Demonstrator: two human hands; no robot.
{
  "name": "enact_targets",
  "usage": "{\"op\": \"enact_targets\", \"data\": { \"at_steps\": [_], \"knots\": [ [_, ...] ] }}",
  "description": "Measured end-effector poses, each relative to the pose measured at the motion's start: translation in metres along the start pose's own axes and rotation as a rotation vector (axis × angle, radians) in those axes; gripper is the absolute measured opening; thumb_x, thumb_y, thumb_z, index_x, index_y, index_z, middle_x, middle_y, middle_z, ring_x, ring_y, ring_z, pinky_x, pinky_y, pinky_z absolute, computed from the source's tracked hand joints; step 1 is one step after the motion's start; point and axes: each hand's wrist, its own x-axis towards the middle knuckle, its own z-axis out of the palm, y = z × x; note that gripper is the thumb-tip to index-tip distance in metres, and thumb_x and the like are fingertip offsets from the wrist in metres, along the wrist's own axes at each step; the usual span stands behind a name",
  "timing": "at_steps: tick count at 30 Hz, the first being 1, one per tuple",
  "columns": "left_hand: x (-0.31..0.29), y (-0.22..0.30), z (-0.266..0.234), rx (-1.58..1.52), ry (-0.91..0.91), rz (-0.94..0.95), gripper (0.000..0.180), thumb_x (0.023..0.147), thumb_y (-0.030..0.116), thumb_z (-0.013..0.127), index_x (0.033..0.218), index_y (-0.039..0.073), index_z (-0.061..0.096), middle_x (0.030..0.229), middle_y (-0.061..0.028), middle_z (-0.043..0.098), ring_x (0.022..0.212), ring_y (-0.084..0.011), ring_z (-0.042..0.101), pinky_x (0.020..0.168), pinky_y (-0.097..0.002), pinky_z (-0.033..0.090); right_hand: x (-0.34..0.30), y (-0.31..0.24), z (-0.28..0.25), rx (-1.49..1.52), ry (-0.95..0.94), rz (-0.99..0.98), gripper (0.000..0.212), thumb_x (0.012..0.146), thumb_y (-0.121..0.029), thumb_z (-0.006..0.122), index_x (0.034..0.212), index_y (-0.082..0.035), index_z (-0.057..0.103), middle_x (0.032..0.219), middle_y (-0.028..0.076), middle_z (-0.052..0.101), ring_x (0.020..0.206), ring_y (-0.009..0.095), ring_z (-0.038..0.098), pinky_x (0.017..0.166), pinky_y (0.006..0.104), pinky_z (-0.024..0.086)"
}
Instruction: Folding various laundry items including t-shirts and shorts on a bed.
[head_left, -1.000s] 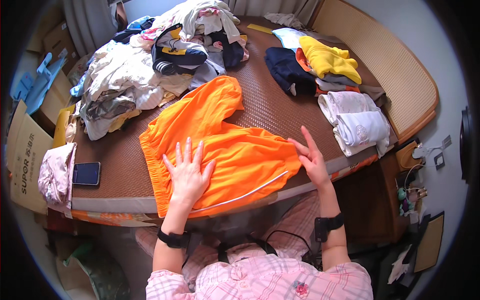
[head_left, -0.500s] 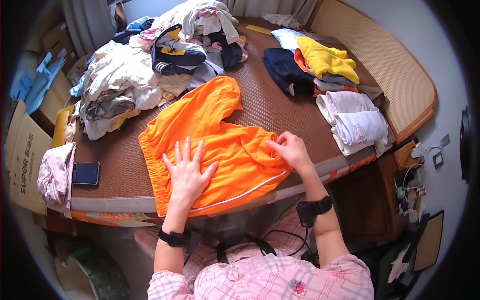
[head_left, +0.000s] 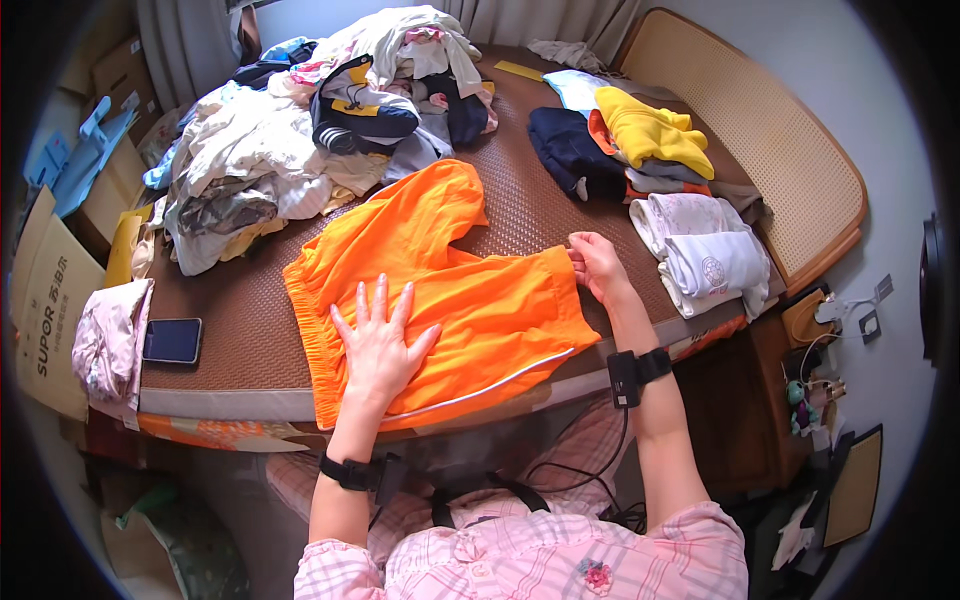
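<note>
A pair of orange shorts (head_left: 480, 310) with an elastic waistband and white side piping lies on the brown woven mat in front of me. My left hand (head_left: 380, 345) presses flat on the shorts near the waistband, fingers spread. At the right, my right hand (head_left: 598, 268) pinches the hem of the nearer leg between thumb and fingers. That leg lies fairly flat, and the other leg points away from me, its cloth loosely rumpled.
A large heap of mixed clothes (head_left: 250, 150) covers the far left. At the right lie folded white clothes (head_left: 710, 250), a yellow garment (head_left: 650, 130) and dark blue clothing (head_left: 570, 150). A phone (head_left: 172, 341) and folded pink cloth (head_left: 112, 340) sit near the left edge.
My right hand has drawn the nearer leg's hem outward to the right, and the bunched cloth there has flattened. My left hand has stayed in place on the shorts.
</note>
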Motion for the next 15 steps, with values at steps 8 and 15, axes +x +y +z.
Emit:
{"op": "enact_targets", "data": {
  "at_steps": [8, 15],
  "knots": [
    [-0.001, -0.005, 0.004, 0.044, 0.034, 0.013, 0.065, 0.088, 0.056, 0.053, 0.142, 0.019, 0.046, 0.152, -0.0169, 0.033, 0.141, -0.0396, 0.025, 0.109, -0.0692, 0.008, -0.130, 0.022, 0.132, -1.059, -0.215, -1.133, 0.041, 0.091, -0.027, 0.059, 0.122, -0.001, 0.058, 0.135, 0.020, 0.052, 0.130, 0.035, 0.044, 0.114, 0.0465, 0.022],
    [-0.002, -0.019, 0.012, 0.186, 0.036, -0.166, 0.058, 0.096, 0.045, 0.043, 0.145, 0.015, 0.040, 0.152, -0.0176, 0.032, 0.140, -0.0381, 0.028, 0.113, -0.0625, 0.004, -0.106, 0.049, 0.091, -1.357, -0.223, -0.704, 0.077, 0.088, -0.061, 0.053, 0.149, -0.019, 0.033, 0.157, 0.018, 0.020, 0.146, 0.035, 0.016, 0.115, 0.0575, 0.007]
  ]
}}
